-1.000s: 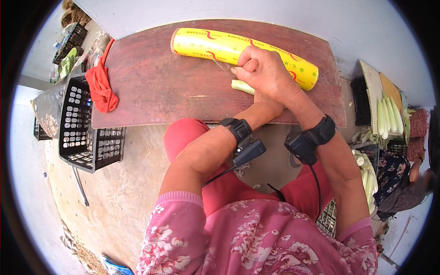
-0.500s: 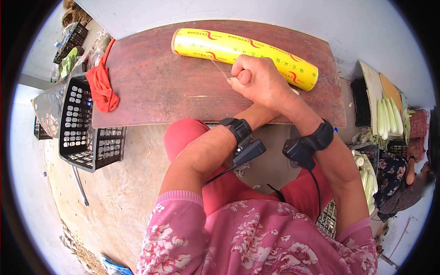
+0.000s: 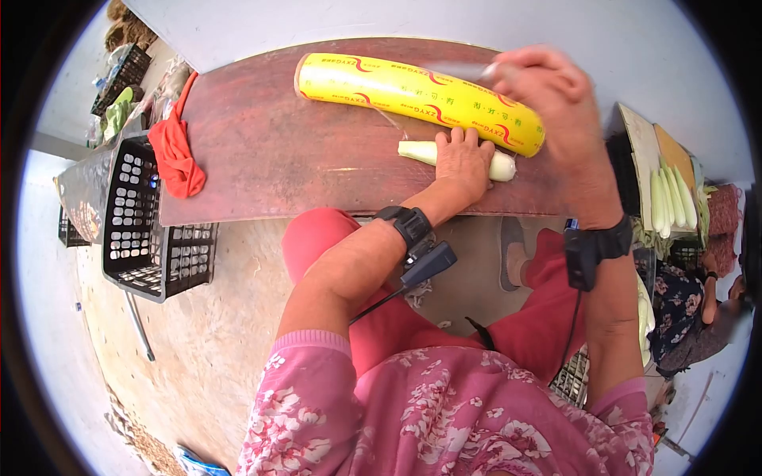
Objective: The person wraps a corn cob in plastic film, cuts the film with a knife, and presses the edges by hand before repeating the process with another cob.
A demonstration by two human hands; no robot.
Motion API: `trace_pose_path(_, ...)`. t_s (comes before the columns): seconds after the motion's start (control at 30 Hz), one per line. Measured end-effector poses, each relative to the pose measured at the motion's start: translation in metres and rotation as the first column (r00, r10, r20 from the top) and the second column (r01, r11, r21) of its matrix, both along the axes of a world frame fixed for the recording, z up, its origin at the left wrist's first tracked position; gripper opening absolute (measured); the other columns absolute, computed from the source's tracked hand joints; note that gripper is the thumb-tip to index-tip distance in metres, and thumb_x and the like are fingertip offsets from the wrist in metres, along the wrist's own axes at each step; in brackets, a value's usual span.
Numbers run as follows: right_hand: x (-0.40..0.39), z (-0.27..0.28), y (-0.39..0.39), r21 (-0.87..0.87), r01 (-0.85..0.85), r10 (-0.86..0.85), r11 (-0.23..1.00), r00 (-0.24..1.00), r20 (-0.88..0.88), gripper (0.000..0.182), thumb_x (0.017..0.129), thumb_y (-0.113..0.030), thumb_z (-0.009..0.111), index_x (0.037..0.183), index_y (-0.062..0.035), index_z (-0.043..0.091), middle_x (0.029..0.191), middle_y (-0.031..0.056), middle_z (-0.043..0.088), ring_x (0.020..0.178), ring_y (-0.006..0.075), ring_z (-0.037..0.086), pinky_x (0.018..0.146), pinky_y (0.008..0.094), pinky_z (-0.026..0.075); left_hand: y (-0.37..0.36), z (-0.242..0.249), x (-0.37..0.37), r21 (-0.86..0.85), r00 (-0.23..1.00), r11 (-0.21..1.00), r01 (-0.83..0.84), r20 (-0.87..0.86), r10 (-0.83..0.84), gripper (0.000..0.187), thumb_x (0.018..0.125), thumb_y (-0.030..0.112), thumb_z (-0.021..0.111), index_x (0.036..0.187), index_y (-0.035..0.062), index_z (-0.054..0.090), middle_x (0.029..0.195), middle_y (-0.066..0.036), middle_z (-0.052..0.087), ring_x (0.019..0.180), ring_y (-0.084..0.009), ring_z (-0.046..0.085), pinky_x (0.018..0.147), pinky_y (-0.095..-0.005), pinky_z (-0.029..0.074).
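Observation:
A pale green vegetable (image 3: 417, 150) lies on the dark red table (image 3: 278, 159), just in front of a long yellow roll of cling film (image 3: 373, 82). My left hand (image 3: 464, 159) lies over the middle of the vegetable and presses it down, fingers pointing at the roll. A bit of clear film (image 3: 393, 120) runs from the roll to the vegetable. My right hand (image 3: 548, 87) is raised and blurred above the right end of the roll. Its fingers are pinched on a pale streak of film that trails to the left.
A red cloth (image 3: 176, 155) hangs at the table's left end above a black plastic crate (image 3: 143, 230). At the right, more pale vegetables (image 3: 671, 202) lie on a board and several fill a crate (image 3: 639, 309). Another person (image 3: 698, 317) sits there.
My right hand has left the vegetable and swung up and to the right over the roll's end. My left hand, hidden before, now shows flat on the vegetable.

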State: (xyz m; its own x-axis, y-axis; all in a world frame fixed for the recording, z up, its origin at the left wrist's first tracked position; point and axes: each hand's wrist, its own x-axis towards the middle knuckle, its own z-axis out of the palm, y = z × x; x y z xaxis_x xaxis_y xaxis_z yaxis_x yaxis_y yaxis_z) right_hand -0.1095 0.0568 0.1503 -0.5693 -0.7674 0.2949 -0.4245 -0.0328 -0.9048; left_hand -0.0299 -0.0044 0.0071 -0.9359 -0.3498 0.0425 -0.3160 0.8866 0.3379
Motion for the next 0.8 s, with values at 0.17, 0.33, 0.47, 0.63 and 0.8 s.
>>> trace_pose_path(0.17, -0.088, -0.053, 0.042, -0.052, 0.339, -0.328, 0.939, 0.843, -0.427, 0.018, 0.081, -0.009, 0.071, 0.096, -0.0033, 0.064, 0.098, 0.0056, 0.066, 0.086, 0.0156, 0.064, 0.078, 0.0266, 0.049, 0.002, 0.002, 0.006, 0.02, 0.999, 0.999, 0.042, 0.015, -0.042, 0.048, 0.067, 0.038, 0.08, 0.107, 0.0169, 0.063, 0.111, -0.007, 0.055, 0.11, -0.0267, 0.047, 0.089, -0.0436, 0.034)
trace_pose_path(0.33, -0.109, -0.119, 0.091, 0.031, 0.4, -0.259, 0.916, 0.65, -0.714, 0.018, 0.078, -0.006, 0.068, 0.094, -0.0055, 0.061, 0.099, 0.009, 0.063, 0.091, 0.0292, 0.062, 0.079, 0.034, 0.049, 0.003, 0.001, 0.009, 0.016, 0.998, 0.998, 0.054, -0.021, -0.054, 0.049, 0.067, 0.037, 0.08, 0.108, 0.0158, 0.062, 0.11, -0.007, 0.055, 0.11, -0.0274, 0.048, 0.089, -0.044, 0.034)
trace_pose_path(0.47, -0.09, -0.143, 0.111, 0.163, 0.375, -0.149, 0.912, 0.675, -0.722, 0.021, 0.078, 0.0, 0.063, 0.097, -0.0046, 0.058, 0.107, 0.0118, 0.06, 0.093, 0.0314, 0.061, 0.081, 0.0361, 0.049, 0.003, -0.001, 0.008, 0.007, 0.999, 0.999, 0.044, -0.028, -0.044, 0.051, 0.066, 0.036, 0.081, 0.108, 0.0142, 0.061, 0.109, -0.008, 0.056, 0.109, -0.0279, 0.048, 0.089, -0.0437, 0.035)
trace_pose_path(0.63, -0.075, -0.147, 0.125, 0.46, 0.09, 0.056, 0.883, 0.954, -0.296, 0.022, 0.08, 0.004, 0.055, 0.1, -0.0049, 0.058, 0.114, 0.0123, 0.057, 0.096, 0.0305, 0.058, 0.082, 0.0404, 0.046, 0.003, -0.001, 0.008, -0.005, 0.997, 0.998, 0.059, -0.04, -0.059, 0.057, 0.065, 0.035, 0.082, 0.11, 0.0118, 0.057, 0.112, -0.008, 0.056, 0.109, -0.0278, 0.048, 0.089, -0.0432, 0.035)
trace_pose_path(0.8, -0.073, -0.146, 0.127, 0.433, 0.342, 0.163, 0.834, 0.596, -0.786, 0.021, 0.081, -0.002, 0.051, 0.101, -0.0054, 0.058, 0.114, 0.0101, 0.055, 0.109, 0.0274, 0.051, 0.089, 0.0422, 0.036, 0.003, 0.001, 0.008, 0.008, 0.998, 0.998, 0.056, -0.037, -0.055, 0.06, 0.063, 0.032, 0.084, 0.11, 0.0101, 0.054, 0.113, -0.007, 0.057, 0.109, -0.0272, 0.048, 0.09, -0.0425, 0.034)
